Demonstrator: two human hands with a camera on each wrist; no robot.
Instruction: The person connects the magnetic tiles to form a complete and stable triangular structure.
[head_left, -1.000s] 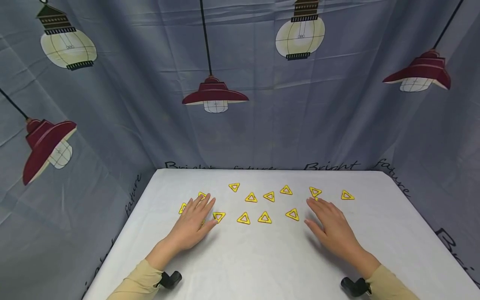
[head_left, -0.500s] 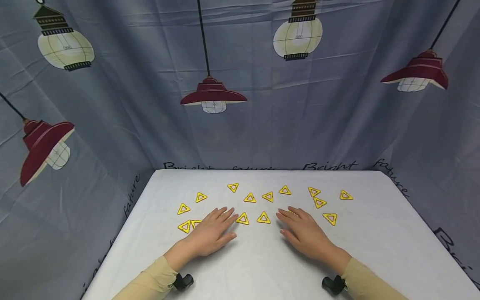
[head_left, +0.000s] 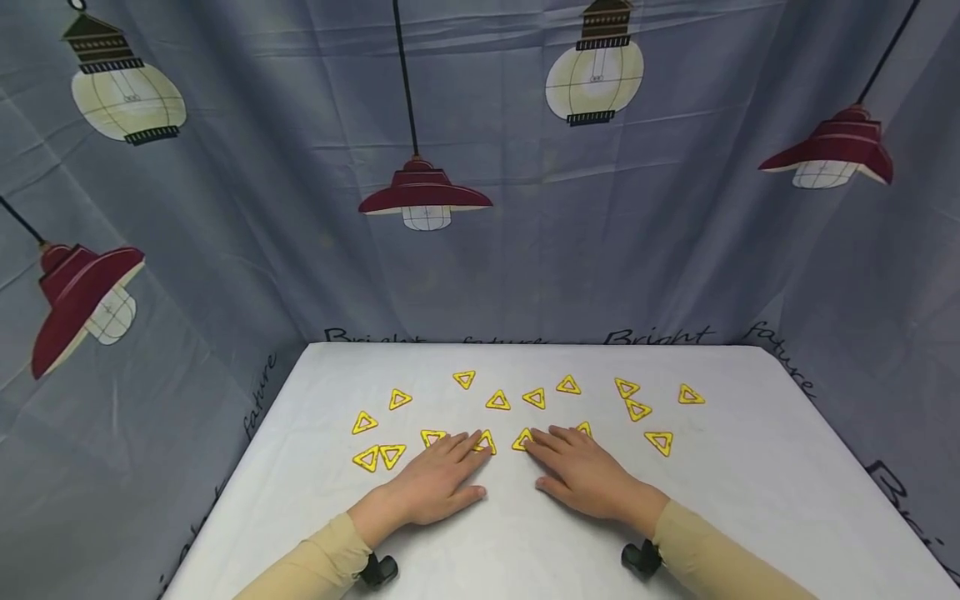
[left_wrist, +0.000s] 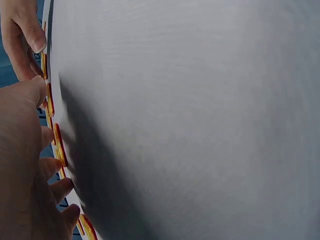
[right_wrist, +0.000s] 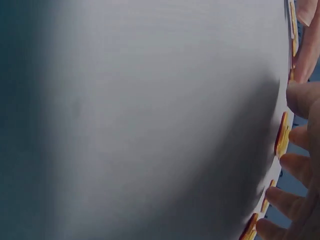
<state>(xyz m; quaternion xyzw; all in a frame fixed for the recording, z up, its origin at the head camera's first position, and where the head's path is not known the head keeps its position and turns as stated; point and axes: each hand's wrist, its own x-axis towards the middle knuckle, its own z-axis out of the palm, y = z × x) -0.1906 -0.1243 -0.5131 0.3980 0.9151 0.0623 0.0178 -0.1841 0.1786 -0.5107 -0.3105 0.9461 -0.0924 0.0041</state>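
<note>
Several flat yellow hollow triangles, such as one triangle (head_left: 392, 455) at the left, lie scattered on the white table. My left hand (head_left: 438, 479) is held palm down with fingers extended, its fingertips over or on a triangle (head_left: 488, 438) near the middle. Opposite it, my right hand (head_left: 588, 475) reaches inward, fingertips at another triangle (head_left: 521, 442). Part of a further triangle (head_left: 584, 428) shows behind the right hand. The left wrist view has the fingers (left_wrist: 60, 189) beside a triangle (left_wrist: 60, 145); whether they touch it cannot be told. Neither hand grips anything.
The white table (head_left: 510, 550) carries every triangle, mostly along its far half. Beyond its back edge hangs a grey-blue curtain (head_left: 525, 267) printed with lamps and lettering. A black wrist device (head_left: 378, 571) sits at the left sleeve, another black device (head_left: 641, 560) at the right.
Both hands have moved inward towards each other, from well apart to near the middle. Triangles at the left and right that they covered are now uncovered. No triangle has visibly shifted.
</note>
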